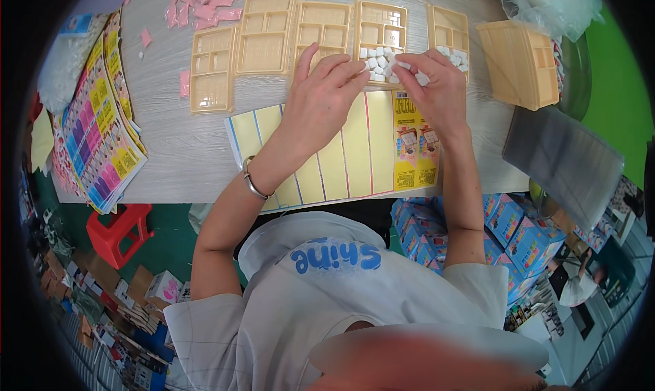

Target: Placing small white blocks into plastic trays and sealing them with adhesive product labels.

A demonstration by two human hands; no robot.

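Observation:
Several beige compartment trays (213, 89) stand in a row across the table. White cube-like pieces (380, 54) lie in the near compartment of one tray (369, 10) between my hands. My right hand (442, 94) pinches a small white piece (404, 65) between thumb and forefinger over that tray's right side. My left hand (321, 108) reaches over the neighbouring tray (321, 10), fingers apart, tips beside the white pieces. More white pieces (453, 55) lie in the tray (447, 17) at the right, behind my right hand. Beneath my wrists lies a yellow striped printed sheet (351, 145).
Pink packets (205, 2) are scattered at the far left. Printed colourful sheets (102, 118) are piled at the left edge. Stacked beige trays (515, 64), a clear plastic bin (566, 162) and a plastic bag (546, 6) stand right. Below are a red stool (119, 234) and blue boxes (508, 220).

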